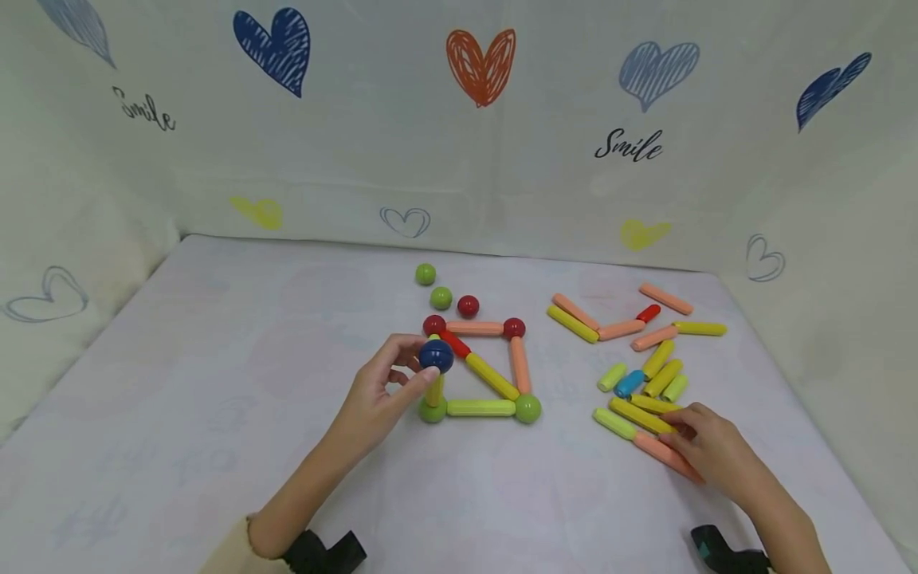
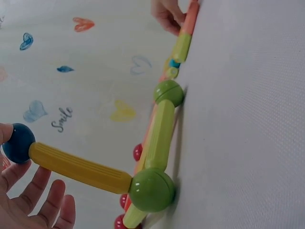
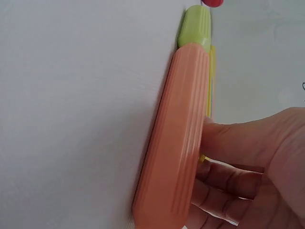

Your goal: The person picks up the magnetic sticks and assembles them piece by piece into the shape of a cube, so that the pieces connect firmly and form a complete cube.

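Observation:
Between thumb and fingers, my left hand [image 1: 380, 383] holds a dark blue ball [image 1: 436, 356]. Below that ball a yellow rod [image 2: 81, 167] rises at a tilt from a green ball [image 2: 152, 190], a corner of a flat frame of rods and balls. The frame has a light green front rod [image 1: 480, 408], an orange back rod [image 1: 475, 328] and a yellow diagonal rod [image 1: 492, 376]. On the right, my right hand [image 1: 710, 446] pinches the near end of a yellow rod [image 1: 641, 415]. Beside it lies an orange rod [image 3: 174, 138] joined to a light green one [image 3: 195, 26].
Two loose green balls [image 1: 425, 274] and a red ball [image 1: 468, 306] sit behind the frame. Several orange, yellow and light green rods, a short blue rod [image 1: 629, 384] and a red rod [image 1: 649, 313] lie on the right. A heart-printed cloth [image 1: 358, 143] hangs behind the white table [image 1: 215, 414].

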A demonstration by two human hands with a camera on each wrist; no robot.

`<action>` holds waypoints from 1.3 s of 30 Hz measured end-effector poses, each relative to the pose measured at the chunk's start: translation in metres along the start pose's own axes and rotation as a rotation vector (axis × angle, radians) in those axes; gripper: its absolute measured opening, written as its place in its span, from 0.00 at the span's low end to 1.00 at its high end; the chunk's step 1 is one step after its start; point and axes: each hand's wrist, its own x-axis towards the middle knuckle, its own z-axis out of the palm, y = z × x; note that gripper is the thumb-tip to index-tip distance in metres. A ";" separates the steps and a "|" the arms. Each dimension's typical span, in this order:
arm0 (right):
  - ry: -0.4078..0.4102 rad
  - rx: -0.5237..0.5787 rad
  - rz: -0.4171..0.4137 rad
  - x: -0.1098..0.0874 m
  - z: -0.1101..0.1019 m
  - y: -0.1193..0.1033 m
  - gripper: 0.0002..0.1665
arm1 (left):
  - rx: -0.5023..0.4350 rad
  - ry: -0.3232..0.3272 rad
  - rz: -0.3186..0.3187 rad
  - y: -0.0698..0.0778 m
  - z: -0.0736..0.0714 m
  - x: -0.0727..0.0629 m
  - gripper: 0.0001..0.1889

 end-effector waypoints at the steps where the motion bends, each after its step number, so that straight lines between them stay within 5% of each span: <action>1: 0.001 0.002 -0.002 0.000 0.000 0.000 0.21 | 0.002 -0.002 0.001 0.000 0.000 0.000 0.19; 8: 0.132 0.044 -0.115 -0.006 -0.005 -0.016 0.21 | 0.010 -0.014 0.008 -0.001 0.000 0.002 0.19; 18: 0.368 0.136 -0.393 -0.012 -0.017 -0.086 0.16 | 0.032 -0.016 0.007 -0.002 -0.001 0.002 0.18; 28: 0.330 0.185 -0.528 -0.002 -0.023 -0.145 0.16 | 0.033 -0.013 -0.009 -0.001 -0.002 0.002 0.18; 39: 0.332 0.195 -0.624 0.005 -0.021 -0.170 0.19 | 0.058 -0.020 -0.026 0.001 -0.002 0.001 0.18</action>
